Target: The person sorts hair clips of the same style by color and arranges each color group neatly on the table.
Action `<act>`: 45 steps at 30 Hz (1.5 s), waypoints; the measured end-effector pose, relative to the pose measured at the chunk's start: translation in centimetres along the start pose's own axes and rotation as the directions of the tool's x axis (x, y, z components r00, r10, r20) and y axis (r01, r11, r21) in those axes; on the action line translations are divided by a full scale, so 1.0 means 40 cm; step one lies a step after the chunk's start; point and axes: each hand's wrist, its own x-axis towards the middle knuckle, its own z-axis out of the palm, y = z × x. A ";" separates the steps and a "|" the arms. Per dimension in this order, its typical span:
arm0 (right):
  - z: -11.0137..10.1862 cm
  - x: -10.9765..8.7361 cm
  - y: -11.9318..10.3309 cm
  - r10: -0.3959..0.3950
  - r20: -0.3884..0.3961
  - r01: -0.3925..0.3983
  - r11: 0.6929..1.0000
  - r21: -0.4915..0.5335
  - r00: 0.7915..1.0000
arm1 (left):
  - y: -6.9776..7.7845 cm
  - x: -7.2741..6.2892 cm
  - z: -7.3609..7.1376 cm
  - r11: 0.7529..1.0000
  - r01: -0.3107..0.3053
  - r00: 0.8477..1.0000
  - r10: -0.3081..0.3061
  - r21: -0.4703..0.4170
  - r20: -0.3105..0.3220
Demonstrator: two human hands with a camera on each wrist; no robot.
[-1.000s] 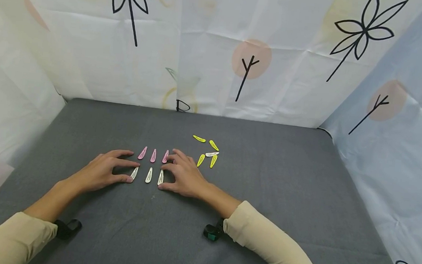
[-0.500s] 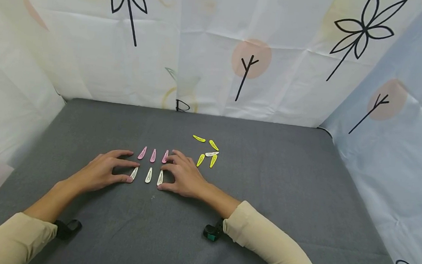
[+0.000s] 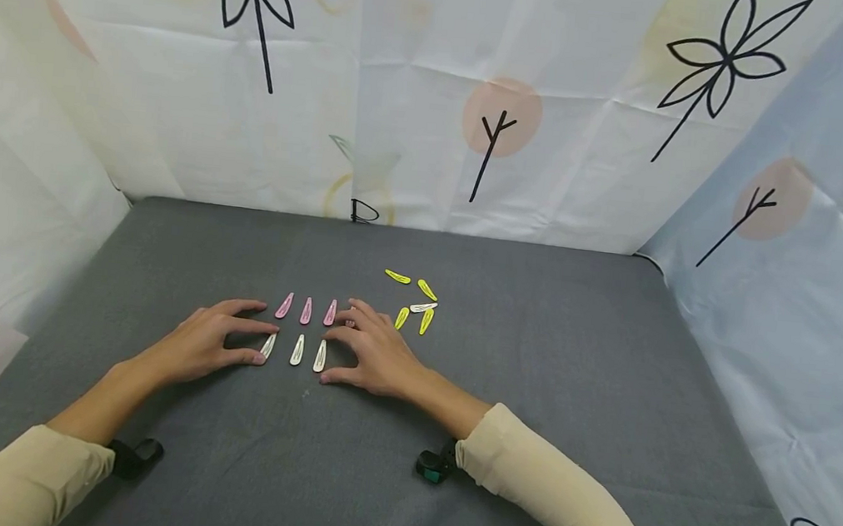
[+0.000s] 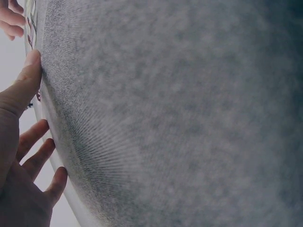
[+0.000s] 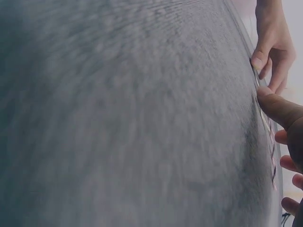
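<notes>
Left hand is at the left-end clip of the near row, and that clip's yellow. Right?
Colour's wrong: the left-end clip is white, not yellow, as the head view shows. The left hand is at it, as you say.

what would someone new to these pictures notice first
Probably the bright yellow hair clips, grouped with a white hair clip beyond the right hand. Next, pink hair clips in a row behind three white hair clips, by the left hand. Bold black plant drawings stand out on the backdrop cloth behind.
</notes>
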 end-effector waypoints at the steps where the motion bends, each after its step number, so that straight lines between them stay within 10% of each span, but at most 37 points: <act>1: -0.003 -0.004 0.007 0.003 -0.002 -0.003 1.000 0.002 1.000 | -0.001 0.000 0.000 1.000 -0.002 1.000 0.002 -0.002 -0.004; 12: -0.060 -0.078 0.121 0.186 -0.099 -0.185 0.983 0.014 0.978 | 0.000 -0.005 0.003 0.999 -0.033 0.999 0.032 -0.021 -0.040; 21: -0.083 -0.125 0.197 0.350 -0.268 -0.360 0.933 0.014 0.898 | 0.001 -0.007 0.003 0.999 -0.038 0.998 0.038 -0.018 -0.045; 30: -0.084 -0.121 0.203 0.463 -0.237 -0.477 0.879 -0.006 0.854 | 0.002 -0.008 0.001 0.999 -0.034 0.998 0.033 -0.022 -0.047; 45: -0.070 -0.113 0.219 0.414 -0.253 -0.434 0.901 -0.028 0.875 | 0.001 -0.005 0.002 0.999 -0.033 0.999 0.032 -0.014 -0.042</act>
